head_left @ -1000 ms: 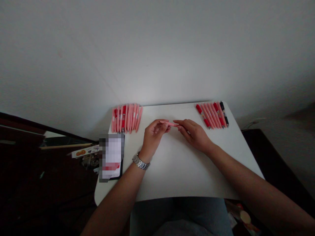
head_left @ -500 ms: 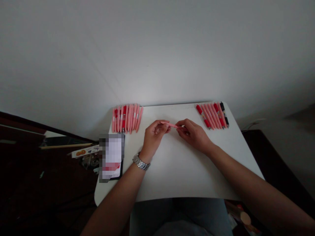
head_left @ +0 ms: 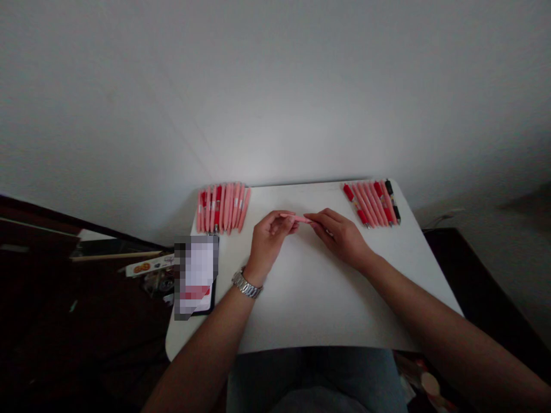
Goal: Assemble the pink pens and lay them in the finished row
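Note:
A pink pen lies nearly level between my two hands, over the middle of the white table. My left hand is closed around its left part, thumb along the near side. The fingertips of my right hand pinch its right end. Beyond my left hand, a row of pink and red pens lies side by side at the table's back left. A second row of pink, red and black pens lies slanted at the back right.
A phone, its screen blurred out, lies at the table's left edge. A grey wall rises behind the table. On the left, a dark area holds a white box-like strip with orange print. Dark furniture stands at the right.
The fingers of my right hand have straightened and drawn closer together at the pen's right end. My left hand and the rows of pens look unchanged.

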`<state>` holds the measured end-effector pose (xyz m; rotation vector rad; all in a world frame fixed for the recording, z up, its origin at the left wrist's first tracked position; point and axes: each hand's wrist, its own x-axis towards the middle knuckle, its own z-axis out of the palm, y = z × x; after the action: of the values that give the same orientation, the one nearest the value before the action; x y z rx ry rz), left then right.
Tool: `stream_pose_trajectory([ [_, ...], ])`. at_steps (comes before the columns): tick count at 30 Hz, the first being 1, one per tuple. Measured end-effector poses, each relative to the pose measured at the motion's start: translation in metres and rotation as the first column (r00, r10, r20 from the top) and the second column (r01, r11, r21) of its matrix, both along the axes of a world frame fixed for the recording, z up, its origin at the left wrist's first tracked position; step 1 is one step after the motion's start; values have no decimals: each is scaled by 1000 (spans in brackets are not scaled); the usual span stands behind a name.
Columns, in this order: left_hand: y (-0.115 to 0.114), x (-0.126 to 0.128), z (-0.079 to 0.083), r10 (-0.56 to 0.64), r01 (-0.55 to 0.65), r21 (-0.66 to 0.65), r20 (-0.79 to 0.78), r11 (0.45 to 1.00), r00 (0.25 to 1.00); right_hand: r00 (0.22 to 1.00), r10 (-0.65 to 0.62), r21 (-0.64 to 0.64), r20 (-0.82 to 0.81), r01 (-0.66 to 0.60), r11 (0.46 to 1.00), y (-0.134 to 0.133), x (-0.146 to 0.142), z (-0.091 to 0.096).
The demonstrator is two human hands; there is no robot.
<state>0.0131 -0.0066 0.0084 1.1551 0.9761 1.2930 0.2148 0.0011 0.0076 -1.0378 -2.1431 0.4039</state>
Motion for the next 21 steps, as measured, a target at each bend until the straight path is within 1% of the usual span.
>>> stream_pose_trajectory([
  [5, 0, 0, 0, -5, 5, -6, -10, 1000, 1000, 999, 2, -38, -38, -4, 999, -1, 1, -2],
  [13, 0, 0, 0, -2, 2, 5, -17, 1000, 1000, 1000, -9, -34, -29, 8, 999, 1, 1, -5],
  [17, 0, 0, 0, 4, -4, 10, -22, 1000, 1000, 999, -30, 0, -13, 30, 1000, 1, 1, -6],
  [21, 1, 0, 0, 4, -4, 5, -24, 1000, 1000, 1000, -4, 37, 9, 4, 999, 1, 0, -3],
])
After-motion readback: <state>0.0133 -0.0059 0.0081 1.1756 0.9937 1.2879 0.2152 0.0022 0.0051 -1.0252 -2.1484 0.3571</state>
